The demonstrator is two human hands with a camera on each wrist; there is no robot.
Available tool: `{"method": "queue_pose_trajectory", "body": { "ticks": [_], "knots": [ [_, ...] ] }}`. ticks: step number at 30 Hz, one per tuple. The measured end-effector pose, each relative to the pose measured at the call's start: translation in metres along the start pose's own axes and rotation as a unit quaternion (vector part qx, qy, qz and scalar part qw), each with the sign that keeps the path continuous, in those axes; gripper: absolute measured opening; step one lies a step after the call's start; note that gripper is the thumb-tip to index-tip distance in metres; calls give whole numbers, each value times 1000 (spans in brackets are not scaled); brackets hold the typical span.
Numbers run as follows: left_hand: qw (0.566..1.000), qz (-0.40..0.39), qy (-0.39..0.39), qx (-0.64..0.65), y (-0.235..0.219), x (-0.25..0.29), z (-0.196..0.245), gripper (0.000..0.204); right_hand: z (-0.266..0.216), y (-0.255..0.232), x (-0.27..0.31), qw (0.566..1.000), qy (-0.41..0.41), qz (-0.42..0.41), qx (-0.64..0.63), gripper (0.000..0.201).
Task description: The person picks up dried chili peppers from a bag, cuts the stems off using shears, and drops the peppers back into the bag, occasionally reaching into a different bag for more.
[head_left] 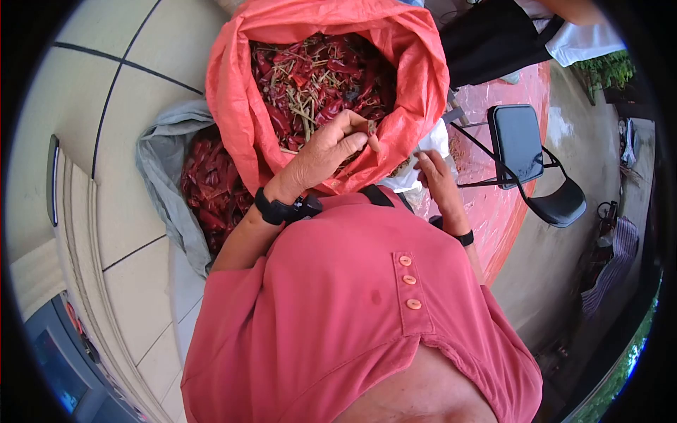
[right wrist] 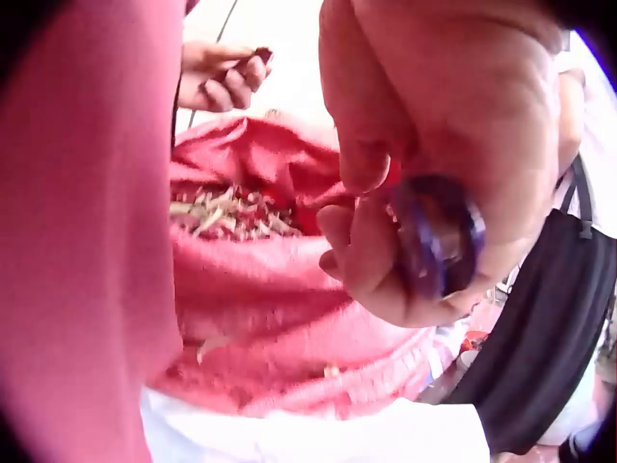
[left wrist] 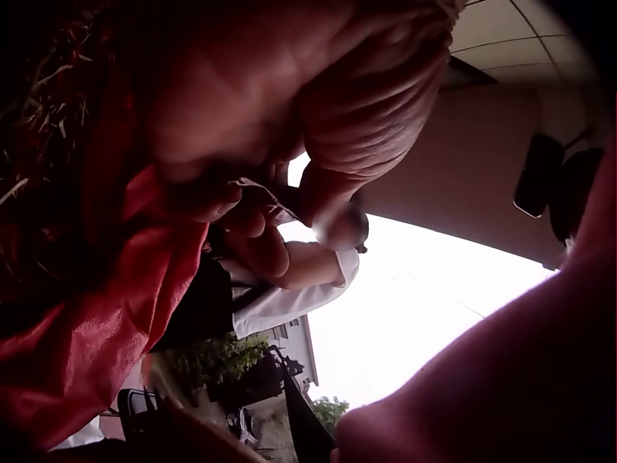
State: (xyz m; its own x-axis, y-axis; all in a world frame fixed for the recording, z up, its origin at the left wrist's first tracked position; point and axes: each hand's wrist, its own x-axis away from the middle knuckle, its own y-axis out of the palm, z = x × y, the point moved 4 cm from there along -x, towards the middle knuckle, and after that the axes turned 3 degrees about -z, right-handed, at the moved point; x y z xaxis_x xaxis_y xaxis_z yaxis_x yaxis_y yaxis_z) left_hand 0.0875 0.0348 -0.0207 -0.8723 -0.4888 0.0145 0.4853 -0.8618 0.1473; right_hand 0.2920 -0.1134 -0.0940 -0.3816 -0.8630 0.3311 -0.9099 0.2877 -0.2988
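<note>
In the head view my left hand [head_left: 328,151] is raised over the near side of a red woven sack [head_left: 236,106]. Its thumb and fingers pinch a small dried chili pepper [right wrist: 262,55], whose thin stem [left wrist: 265,193] shows in the left wrist view. Dried red chilies [head_left: 345,67] and pale cut stems [head_left: 303,92] fill the sack. My right hand [head_left: 438,180] is beside the sack's right edge, apart from the left. Its fingers curl through the purple-blue handle rings of scissors [right wrist: 439,236]; the blades are mostly hidden.
A grey sack [head_left: 166,155] of red chilies [head_left: 211,190] stands left of the red one. Right, a black folding chair [head_left: 518,144] stands by a red floor sheet [head_left: 476,106]. Another person in dark clothing [head_left: 486,46] is beyond the sack. Pale floor tiles [head_left: 134,275] lie left.
</note>
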Motion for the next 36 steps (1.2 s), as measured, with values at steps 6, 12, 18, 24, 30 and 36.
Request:
{"method": "queue_pose_trajectory", "body": {
  "ticks": [6, 12, 18, 24, 30, 36],
  "knots": [
    [999, 41, -19, -16, 3, -5, 4, 23, -120, 8, 11, 993, -68, -84, -37, 30],
    [997, 65, -26, -28, 1, 0, 2, 29, -105, 24, 9, 970, 14, -179, -164, 29],
    [998, 60, -20, 27, 0, 2, -2, 23, -125, 18, 15, 985, -124, -117, 32, 37],
    [998, 40, -50, 16, -1, 1, 0, 19, -136, 24, 13, 962, -202, -142, 115, 37],
    [996, 31, -71, 32, -5, 3, -7, 19, -141, 26, 13, 947, -242, -156, 143, 35],
    [996, 8, -87, 32, -4, 3, -5, 17, -140, 22, 9, 938, -248, -183, 158, 36]
  ]
}}
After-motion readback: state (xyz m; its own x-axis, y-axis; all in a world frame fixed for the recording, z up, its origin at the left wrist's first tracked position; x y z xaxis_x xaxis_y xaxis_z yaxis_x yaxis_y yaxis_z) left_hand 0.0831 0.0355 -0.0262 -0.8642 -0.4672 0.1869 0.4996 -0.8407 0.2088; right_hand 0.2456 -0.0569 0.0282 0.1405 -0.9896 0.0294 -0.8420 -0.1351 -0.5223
